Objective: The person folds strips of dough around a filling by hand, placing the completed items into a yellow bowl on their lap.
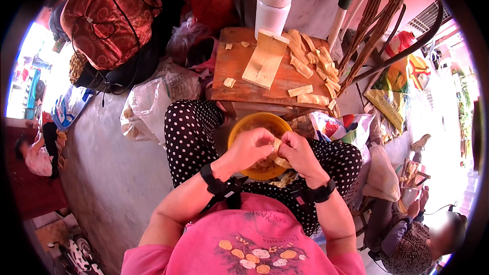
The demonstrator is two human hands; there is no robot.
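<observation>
Over a yellow plastic basin [233, 131] between the knees, my left hand [254, 147] and my right hand [301, 154] meet, their fingertips pinching a pale, folded plant-fibre strip [280, 159]. Brownish scraps lie in the basin, partly hidden by the hands. Beyond it is a small wooden stool [233, 63] that bears a pale wooden board with a raised end block [265, 61]. Several flat yellowish strips [300, 49] are heaped at the stool's right side, and small pieces lie at its left.
A white lidded bottle [273, 7] stands at the stool's back. Plastic bags [147, 103] lie to the left. Bundled brown stalks [359, 53] and a curved dark rod lean at the right. Another person [407, 242] sits at lower right; one more person [38, 156] is at far left.
</observation>
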